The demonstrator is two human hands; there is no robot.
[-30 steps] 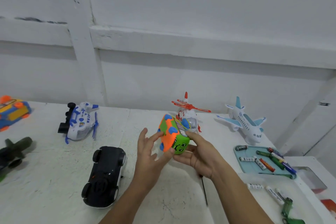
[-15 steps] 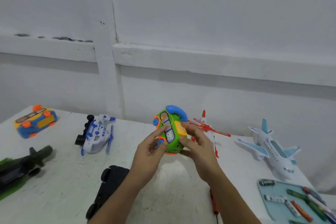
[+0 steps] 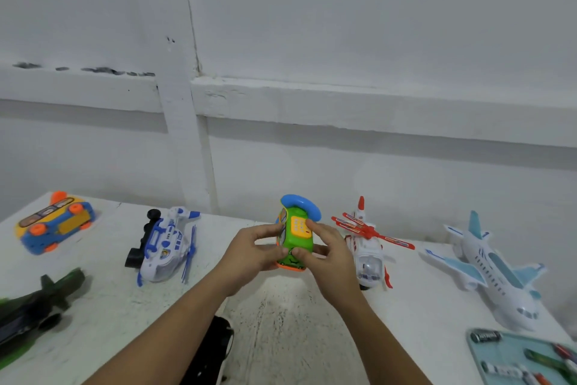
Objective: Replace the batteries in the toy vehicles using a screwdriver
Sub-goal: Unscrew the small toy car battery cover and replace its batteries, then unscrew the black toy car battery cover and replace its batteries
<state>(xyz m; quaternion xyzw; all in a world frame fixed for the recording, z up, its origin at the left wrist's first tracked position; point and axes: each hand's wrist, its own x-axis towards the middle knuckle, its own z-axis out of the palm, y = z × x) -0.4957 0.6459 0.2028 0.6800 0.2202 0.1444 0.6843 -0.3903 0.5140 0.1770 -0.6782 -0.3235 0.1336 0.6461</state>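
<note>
Both hands hold a green toy car (image 3: 296,239) with an orange base, a yellow keypad and a blue handset, upright above the middle of the white table (image 3: 281,322). My left hand (image 3: 253,252) grips its left side. My right hand (image 3: 324,248) grips the right side, one finger on the yellow keypad and the thumb across the front. A teal tray (image 3: 512,350) with several batteries lies at the lower right. No screwdriver shows.
Behind the hands stands a red-and-white helicopter (image 3: 367,247). A white-and-blue airplane (image 3: 490,272) sits right, a blue-and-white helicopter (image 3: 165,244) left, a yellow-and-blue car (image 3: 54,222) far left, a dark green toy (image 3: 34,306) at the left edge, a black car (image 3: 212,350) under my left forearm.
The toy car was turned from showing its orange underside to standing upright with its green top facing me, and moved farther from me. The view swung left and tilted up.
</note>
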